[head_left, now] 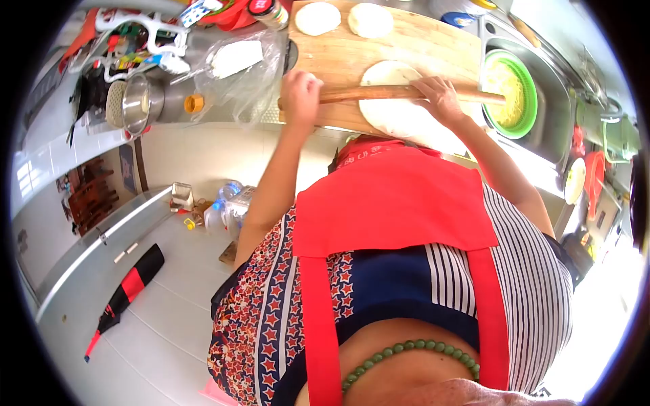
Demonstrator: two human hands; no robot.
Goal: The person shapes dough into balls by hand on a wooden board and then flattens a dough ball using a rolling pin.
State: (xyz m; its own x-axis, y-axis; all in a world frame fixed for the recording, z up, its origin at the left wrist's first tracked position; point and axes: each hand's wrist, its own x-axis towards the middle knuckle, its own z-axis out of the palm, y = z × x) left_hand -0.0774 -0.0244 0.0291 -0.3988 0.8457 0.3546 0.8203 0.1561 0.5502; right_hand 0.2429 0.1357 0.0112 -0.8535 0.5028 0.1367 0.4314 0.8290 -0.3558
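A long wooden rolling pin (372, 93) lies across a flat sheet of pale dough (389, 122) at the front of a wooden board (433, 34). My left hand (300, 98) is wrapped around the pin's left end. Over the pin's right part is my right hand (439, 100), its fingers curled on top, with the end of the pin sticking out beyond it. The dough reaches the board's near edge. Behind it on the board are two thick dough rounds, one on the left (318, 18) and one in the middle (370, 20).
A green basket (533, 101) of yellowish shreds stands in the sink (552, 132) at right. To the left are a clear plastic bag (247, 84), a metal bowl (143, 101), an orange cap (194, 103) and a spice jar (268, 12). A folded umbrella (132, 287) lies lower left.
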